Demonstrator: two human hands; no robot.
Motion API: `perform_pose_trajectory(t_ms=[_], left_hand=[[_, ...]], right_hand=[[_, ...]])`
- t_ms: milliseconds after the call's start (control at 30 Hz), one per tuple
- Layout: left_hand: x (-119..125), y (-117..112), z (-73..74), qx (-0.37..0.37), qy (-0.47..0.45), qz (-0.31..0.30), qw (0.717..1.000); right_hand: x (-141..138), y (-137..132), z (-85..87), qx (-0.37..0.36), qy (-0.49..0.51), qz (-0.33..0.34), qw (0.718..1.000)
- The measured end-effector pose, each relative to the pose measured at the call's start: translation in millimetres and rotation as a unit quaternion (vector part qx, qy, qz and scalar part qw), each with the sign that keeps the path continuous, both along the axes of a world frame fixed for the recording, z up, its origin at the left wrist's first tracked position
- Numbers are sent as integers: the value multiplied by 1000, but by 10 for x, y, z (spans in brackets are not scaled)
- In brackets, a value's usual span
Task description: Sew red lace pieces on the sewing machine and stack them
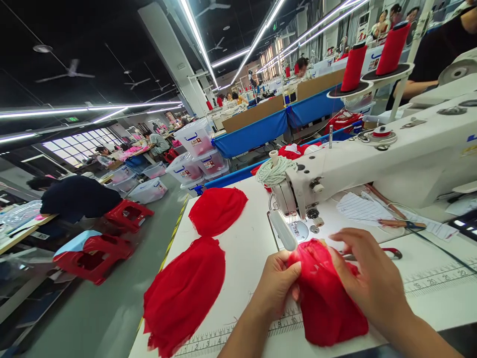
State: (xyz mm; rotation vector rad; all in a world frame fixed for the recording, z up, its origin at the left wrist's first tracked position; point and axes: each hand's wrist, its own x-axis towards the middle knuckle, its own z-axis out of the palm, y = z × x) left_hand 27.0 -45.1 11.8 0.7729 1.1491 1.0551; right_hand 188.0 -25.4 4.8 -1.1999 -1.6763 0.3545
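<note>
- Fingers of your left hand [274,284] and right hand [367,278] pinch the red fabric piece [328,298] just before the sewing machine [372,159].
- Loose mesh could bunch near the needle.

A white table [246,258] with printed rulers along its near edge carries a white sewing machine [391,159]. Two red fabric pieces lie flat at its left: one [218,210] farther back, one [184,293] at the near corner. A third red piece [328,298] rests by the needle. Papers [361,208] and what may be scissors [387,253] lie beneath the machine's arm.
</note>
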Motion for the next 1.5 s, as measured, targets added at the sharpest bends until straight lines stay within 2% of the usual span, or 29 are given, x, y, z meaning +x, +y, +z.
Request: perform_pose_trajectory(t_ms=[33, 167, 267, 333, 500, 600, 700, 800, 933, 1033, 1200, 1367, 1500], left_hand=[[11, 0, -8, -5, -10, 13, 1000], [85, -5, -9, 25, -74, 19, 997], [104, -3, -33, 36, -50, 41, 997], [85, 4, -63, 33, -35, 62, 997], [27, 28, -75, -11, -78, 71, 994], [26, 33, -23, 16, -122, 78, 989], [40, 26, 15, 41, -125, 35, 991], [61, 17, 9, 32, -93, 7, 995], [73, 19, -22, 33, -51, 40, 997], [57, 20, -30, 49, -22, 28, 998], [34, 3, -51, 95, 99, 63, 989], [34, 17, -73, 59, -26, 56, 996], [9, 45, -82, 43, -63, 56, 995]], right_hand=[[-22, -61, -17, 9, 12, 2, 1000], [-146, -219, -124, -92, -19, 70, 993], [-191, -163, -196, -96, -65, 84, 990], [-188, -95, -203, -103, -58, 81, 990], [-183, -38, -114, -178, 59, 85, 979], [-213, -44, -78, -259, 169, 123, 943], [-233, -37, -83, -309, 247, 154, 905], [-231, -29, -102, -301, 259, 183, 899], [-220, -43, -96, -288, 232, 198, 908], [-227, -64, -72, -300, 213, 190, 910], [-260, -96, -125, -279, 222, 203, 912], [-224, -55, -221, -294, 171, 190, 921], [-211, -16, -215, -304, 178, 166, 921]])
